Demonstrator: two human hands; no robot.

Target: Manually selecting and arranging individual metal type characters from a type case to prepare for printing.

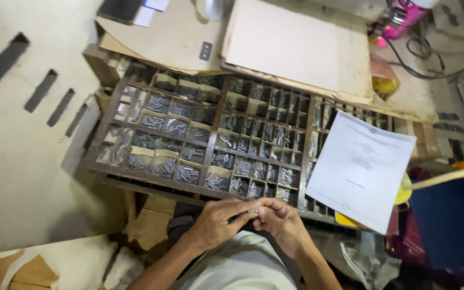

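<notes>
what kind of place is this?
Probably a letterpress print shop: a wooden compartment tray full of small metal type pieces, a printed sheet lying on it, and both hands pinching a few pieces.

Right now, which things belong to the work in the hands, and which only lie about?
In use:
left hand
right hand
small metal pieces held between both hands
wooden compartment tray of metal type

Lying about:
printed sheet
cardboard sheets
pink bottle
black cable
</notes>
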